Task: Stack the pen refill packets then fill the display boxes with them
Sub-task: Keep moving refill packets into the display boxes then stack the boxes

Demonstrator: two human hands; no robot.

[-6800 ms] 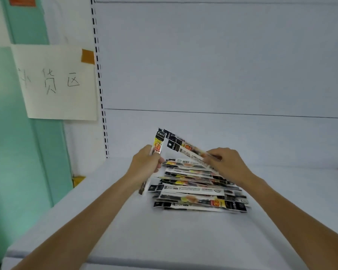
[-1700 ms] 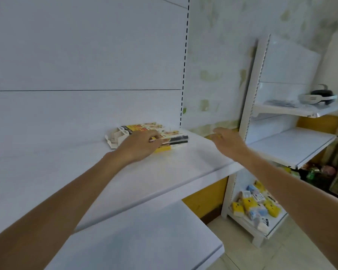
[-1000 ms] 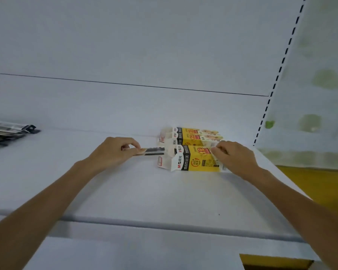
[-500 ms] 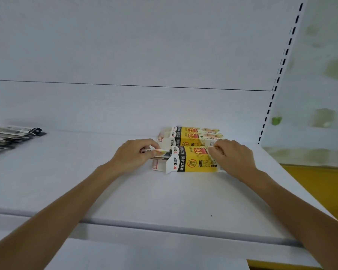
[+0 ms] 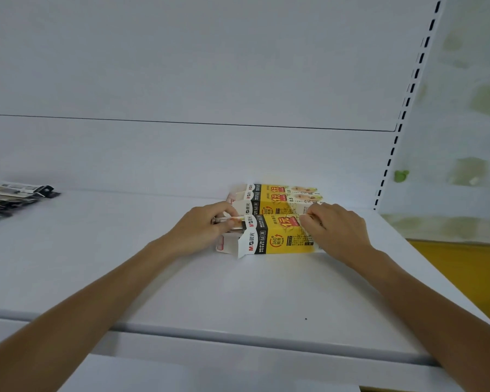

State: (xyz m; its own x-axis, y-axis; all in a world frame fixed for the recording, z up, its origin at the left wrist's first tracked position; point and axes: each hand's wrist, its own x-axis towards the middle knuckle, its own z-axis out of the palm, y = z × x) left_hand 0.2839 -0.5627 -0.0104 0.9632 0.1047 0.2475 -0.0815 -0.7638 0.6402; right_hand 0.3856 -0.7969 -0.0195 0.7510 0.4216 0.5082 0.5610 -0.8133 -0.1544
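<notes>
Sliding a bundle [image 5: 229,220] of pen refill packets into the open left end of the near yellow box [image 5: 279,239], a person's left hand [image 5: 205,230] pinched it between thumb and curled fingers right at the box mouth, where only a short stub showed outside the flaps. A second before, the same bundle had lain clear of the opening with most of its length showing; half a second before, its tip had only just gone in. The right hand [image 5: 338,232] gripped the right part of the box, fingers bent over its top edge, bracing it against the push as it had a second before. Two more boxes [image 5: 283,195] lay touching just behind, toward the back panel. The main pile [image 5: 10,196] of packets sat well apart at the far left of the white shelf [image 5: 238,301], not yet boxed. By that showing the filling had only begun: this bundle looked nearly seated, more trips to the pile seemed likely, and the loose end flaps could snag packet edges
</notes>
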